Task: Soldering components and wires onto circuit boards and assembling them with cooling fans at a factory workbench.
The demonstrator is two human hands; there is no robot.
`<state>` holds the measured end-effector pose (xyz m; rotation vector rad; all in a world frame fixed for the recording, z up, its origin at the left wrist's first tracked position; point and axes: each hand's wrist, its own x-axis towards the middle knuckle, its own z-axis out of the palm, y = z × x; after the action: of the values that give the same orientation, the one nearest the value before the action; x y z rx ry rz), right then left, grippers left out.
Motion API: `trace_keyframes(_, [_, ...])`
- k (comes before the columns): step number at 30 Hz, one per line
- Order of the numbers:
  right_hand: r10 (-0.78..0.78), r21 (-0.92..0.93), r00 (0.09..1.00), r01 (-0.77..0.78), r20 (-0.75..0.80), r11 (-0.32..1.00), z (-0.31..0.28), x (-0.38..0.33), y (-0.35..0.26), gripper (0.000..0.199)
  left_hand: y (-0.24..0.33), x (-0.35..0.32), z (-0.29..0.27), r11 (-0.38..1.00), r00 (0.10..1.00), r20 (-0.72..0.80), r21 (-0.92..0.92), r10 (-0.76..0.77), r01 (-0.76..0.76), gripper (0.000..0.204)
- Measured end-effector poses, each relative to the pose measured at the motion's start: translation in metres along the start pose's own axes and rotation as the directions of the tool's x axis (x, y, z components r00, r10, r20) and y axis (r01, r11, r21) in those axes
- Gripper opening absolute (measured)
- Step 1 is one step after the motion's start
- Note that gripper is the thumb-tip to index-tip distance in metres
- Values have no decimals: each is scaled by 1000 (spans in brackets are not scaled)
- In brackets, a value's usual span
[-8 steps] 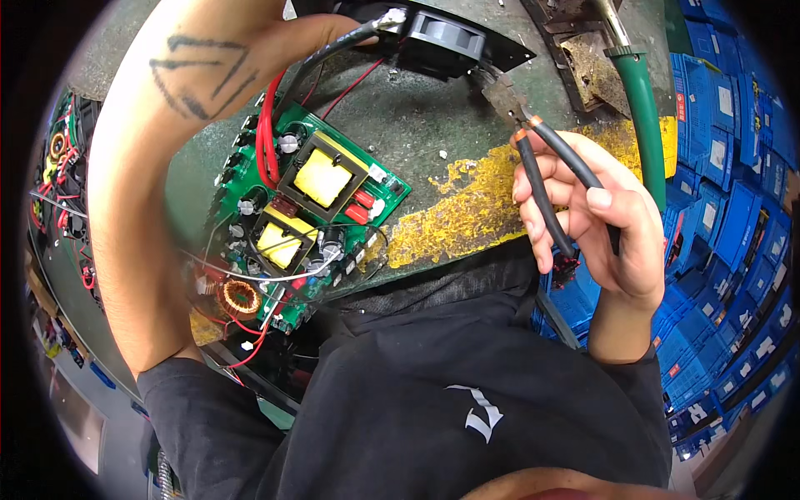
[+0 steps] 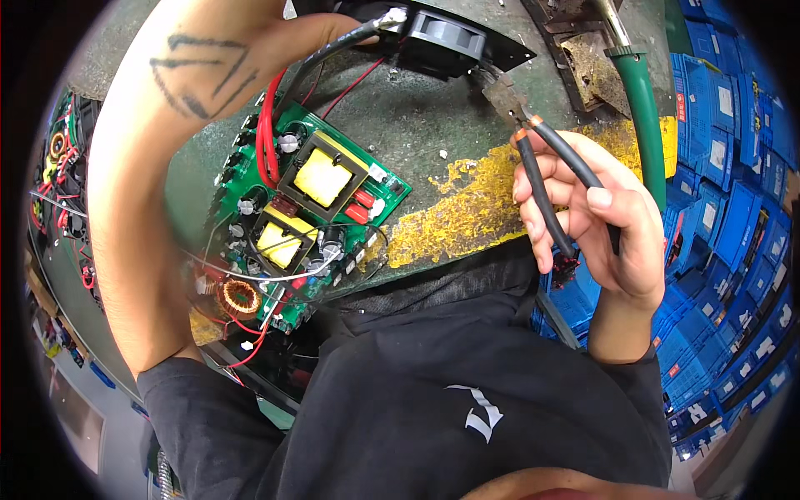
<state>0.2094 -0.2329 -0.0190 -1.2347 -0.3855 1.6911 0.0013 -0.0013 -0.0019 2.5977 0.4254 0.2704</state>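
My right hand (image 2: 612, 212) is closed around the black handles of pliers (image 2: 550, 158) with orange bands near the pivot. The handles are parted, and the jaws are at the lower right corner of a cooling fan (image 2: 446, 37). The fan is mounted on a black panel (image 2: 511, 52). At the top, my left hand (image 2: 321, 35) reaches to the panel's left side and grips it; most of its fingers are hidden or out of the picture. A thick black cable (image 2: 346, 39) with a bare silvery end passes over that hand. A thin red wire (image 2: 354, 87) runs below the fan.
Under my left forearm lies a green circuit board (image 2: 387, 179) with yellow transformers, red cables and a copper coil. A green-handled soldering iron (image 2: 642, 108) is at the right, beside a dirty metal stand (image 2: 587, 71). Blue bins (image 2: 708, 150) are stacked beyond; more wired parts (image 2: 62, 167) lie far left.
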Motion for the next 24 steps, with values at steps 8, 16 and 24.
trace_keyframes(8, [47,-45,999,-47,-16,998,-4,3,-4,67,5,6,-4,999,998,33,24,-46,45,32])
trace_keyframes(16, [-35,-235,999,29,-22,972,10,7,13,54,-1,-1,9,977,979,42,-63,-199,201,36])
trace_keyframes(24, [-71,-108,997,68,-22,992,14,8,29,51,2,1,3,958,955,77,7,-285,286,34])
